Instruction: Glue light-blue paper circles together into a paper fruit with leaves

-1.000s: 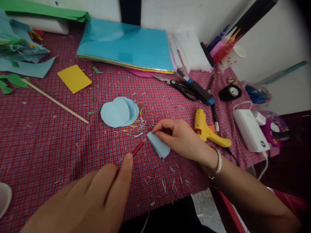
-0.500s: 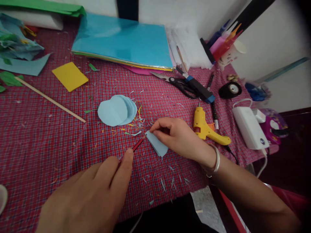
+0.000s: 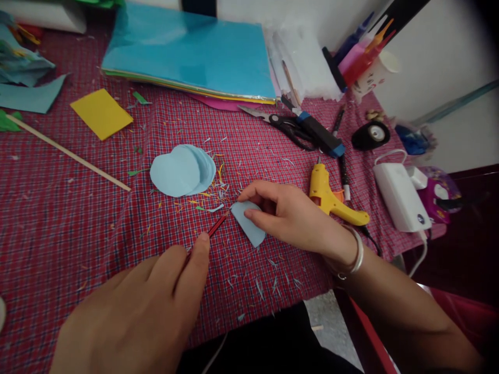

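Note:
My left hand (image 3: 144, 301) is closed around a slim red pencil (image 3: 218, 224), its tip touching the near left corner of a light blue paper piece (image 3: 249, 227). My right hand (image 3: 284, 215) grips that piece between thumb and fingers, the thumb lying on top of the paper. Part of the paper is hidden under the right hand. A stack of rounded light blue paper cutouts (image 3: 175, 172) lies to the left, beyond the pencil.
A yellow glue gun (image 3: 322, 189) lies right of my right hand. Scissors (image 3: 288, 127) and a blue-black cutter (image 3: 322, 135) lie behind. Yellow paper squares (image 3: 102, 114), a wooden stick (image 3: 70, 153), a coloured paper pack (image 3: 187, 52) and a white box (image 3: 403, 200) surround the work; paper scraps are scattered.
The view has shifted slightly. The light blue paper piece now shows a broader, flatter face, and my right thumb lies further onto it. The pencil tip stays at its corner.

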Tool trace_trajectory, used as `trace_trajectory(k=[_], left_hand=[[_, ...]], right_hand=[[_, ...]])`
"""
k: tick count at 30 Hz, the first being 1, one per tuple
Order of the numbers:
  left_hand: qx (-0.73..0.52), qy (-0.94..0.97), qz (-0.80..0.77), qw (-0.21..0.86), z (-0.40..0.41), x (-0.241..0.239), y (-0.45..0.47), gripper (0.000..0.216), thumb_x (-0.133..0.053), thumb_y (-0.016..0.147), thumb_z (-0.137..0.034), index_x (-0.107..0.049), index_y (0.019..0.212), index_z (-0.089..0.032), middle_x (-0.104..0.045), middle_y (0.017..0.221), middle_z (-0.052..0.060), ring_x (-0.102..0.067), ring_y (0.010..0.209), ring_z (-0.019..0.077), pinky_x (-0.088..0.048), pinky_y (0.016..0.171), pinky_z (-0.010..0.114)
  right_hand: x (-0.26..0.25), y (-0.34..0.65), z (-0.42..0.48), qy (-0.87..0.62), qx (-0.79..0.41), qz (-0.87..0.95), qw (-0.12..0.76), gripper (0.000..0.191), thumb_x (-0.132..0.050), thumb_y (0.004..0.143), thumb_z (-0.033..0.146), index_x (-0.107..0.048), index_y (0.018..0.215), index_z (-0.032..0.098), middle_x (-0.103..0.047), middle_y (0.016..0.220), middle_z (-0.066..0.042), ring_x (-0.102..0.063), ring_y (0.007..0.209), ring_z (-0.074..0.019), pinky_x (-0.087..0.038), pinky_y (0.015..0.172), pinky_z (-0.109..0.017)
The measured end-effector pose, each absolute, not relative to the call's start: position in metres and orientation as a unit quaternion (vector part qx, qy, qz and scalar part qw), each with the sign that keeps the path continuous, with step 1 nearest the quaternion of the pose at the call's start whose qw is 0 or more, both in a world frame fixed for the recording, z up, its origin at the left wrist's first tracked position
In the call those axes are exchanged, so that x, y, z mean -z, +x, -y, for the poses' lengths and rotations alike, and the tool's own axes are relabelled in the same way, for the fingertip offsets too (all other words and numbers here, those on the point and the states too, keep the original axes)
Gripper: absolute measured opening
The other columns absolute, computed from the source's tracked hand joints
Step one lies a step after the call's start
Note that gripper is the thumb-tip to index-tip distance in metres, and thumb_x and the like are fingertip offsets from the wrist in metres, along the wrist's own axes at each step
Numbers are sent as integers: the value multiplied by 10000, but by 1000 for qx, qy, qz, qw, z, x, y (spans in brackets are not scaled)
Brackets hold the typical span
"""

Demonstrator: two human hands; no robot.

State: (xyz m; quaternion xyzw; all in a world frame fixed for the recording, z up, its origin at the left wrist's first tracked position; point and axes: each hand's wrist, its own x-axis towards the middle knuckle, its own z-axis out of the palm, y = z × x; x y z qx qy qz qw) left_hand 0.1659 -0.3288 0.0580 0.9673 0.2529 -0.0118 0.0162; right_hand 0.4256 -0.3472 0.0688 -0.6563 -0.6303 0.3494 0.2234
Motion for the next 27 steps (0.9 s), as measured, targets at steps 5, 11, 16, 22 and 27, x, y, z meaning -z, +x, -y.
trace_trajectory(k=[5, 11, 16, 22, 27], left_hand=[[15, 966, -254, 39, 328, -60, 163, 745, -408, 752, 12, -262, 1448, -210, -594, 796, -5, -581, 619, 196, -439, 615, 377], [19, 964, -259, 52, 327, -63, 161, 799, -441, 738, 0, -224, 1471, -233, -607, 826, 1, -589, 635, 207, -435, 623, 388], [28, 962, -266, 63, 328, -63, 161, 825, -442, 743, 2, -183, 1487, -246, -571, 784, -14, -571, 628, 204, -423, 632, 389], [32, 962, -267, 52, 329, -64, 163, 814, -443, 757, -9, -192, 1491, -252, -558, 776, -13, -556, 618, 203, -417, 615, 394], [38, 962, -265, 55, 329, -64, 165, 799, -445, 772, -13, -186, 1488, -255, -562, 786, -10, -564, 633, 211, -418, 608, 398]], right_hand=[[-67, 429, 348, -662, -352, 626, 214, 156, -546, 831, 132, -630, 950, 189, -566, 700, 48, -504, 644, -100, -331, 621, -255], [-66, 429, 348, -664, -349, 627, 209, 150, -542, 819, 113, -632, 916, 184, -557, 684, 52, -493, 629, -94, -321, 613, -250], [-66, 428, 348, -665, -338, 633, 206, 141, -548, 811, 111, -640, 890, 182, -572, 694, 51, -493, 629, -88, -323, 614, -243], [-65, 426, 349, -665, -331, 638, 203, 142, -545, 808, 107, -648, 871, 181, -607, 714, 41, -503, 636, -90, -326, 618, -241], [-64, 425, 349, -657, -319, 653, 200, 145, -541, 800, 88, -648, 837, 178, -606, 686, 46, -500, 615, -84, -331, 617, -232]])
